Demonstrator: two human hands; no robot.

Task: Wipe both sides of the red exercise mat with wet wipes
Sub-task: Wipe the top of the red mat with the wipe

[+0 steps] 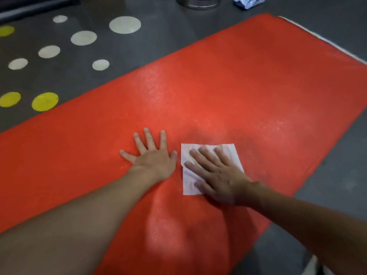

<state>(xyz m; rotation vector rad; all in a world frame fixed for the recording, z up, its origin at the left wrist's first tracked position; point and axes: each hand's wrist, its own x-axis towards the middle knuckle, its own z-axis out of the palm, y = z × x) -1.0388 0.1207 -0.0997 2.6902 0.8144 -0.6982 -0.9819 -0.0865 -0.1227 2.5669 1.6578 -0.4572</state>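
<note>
Your left hand (154,158) flat on the red mat (228,92), fingers spread apart, your right hand (217,176) pressing the white wipe (187,176) under straight fingers, mat on the grey floor (139,50).

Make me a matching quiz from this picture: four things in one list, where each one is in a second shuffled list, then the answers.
Things:
1. left hand
2. right hand
3. blue-white packet
4. yellow dots

Places:
A. fingers flat on the white wet wipe
B. on the grey floor, left of the mat
C. spread flat on the bare red mat
D. on the floor beyond the mat's far end

Pairs: 1-C, 2-A, 3-D, 4-B
</note>
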